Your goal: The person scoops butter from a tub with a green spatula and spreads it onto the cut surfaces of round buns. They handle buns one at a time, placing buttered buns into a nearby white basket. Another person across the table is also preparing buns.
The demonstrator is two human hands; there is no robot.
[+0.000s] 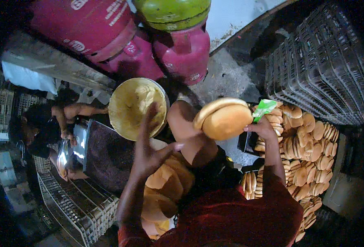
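Note:
A split bread bun [228,122] is at the fingertips of my right hand [262,127], over my bare leg. A green-and-white plastic piece [264,108] sticks up from the same hand; what it belongs to is hidden. My left hand [149,151] holds nothing, thumb and fingers spread, partly in front of a round tub [117,114]. Pale yellow spread [148,95] coats the tub's inside. Below my left forearm lie several buns [166,182]. Many more are piled [305,148] to the right, beyond my right forearm.
Pink gas cylinders [182,58] and a green one [172,14] stand ahead. Stacked plastic crates [318,68] rise at the right. At the left, another person's hand [67,136] is by a clear bag [63,154], beside a dark-filled tray [108,157] and a crate [77,210].

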